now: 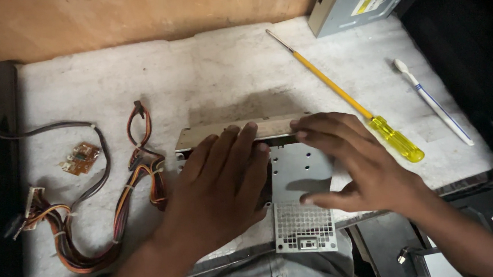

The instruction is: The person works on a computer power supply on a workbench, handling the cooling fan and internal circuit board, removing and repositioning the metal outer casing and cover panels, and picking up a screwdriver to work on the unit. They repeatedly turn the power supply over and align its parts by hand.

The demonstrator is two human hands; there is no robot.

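Head view: both hands rest on a grey metal box (303, 194), a perforated casing lying at the near edge of a worn white table (226, 66). The left hand (221, 185) lies flat and spread over the box's left half, fingertips reaching its far rim, gripping nothing. The right hand (352, 161) arches over the right half, fingers on the far rim and thumb pressed on the top plate, holding the casing in a loose pinch.

Behind the box the table lies bare up to the brown wall. To the right, a yellow-handled screwdriver (363, 112) lies just beside the right hand, a white toothbrush (433, 100) farther out. To the left sit a bundle of coloured wires (121, 212) and a small circuit board (80, 158).

The left hand hides the box's left part; its near end overhangs the table edge. A grey drive (357, 0) is cut off at top.
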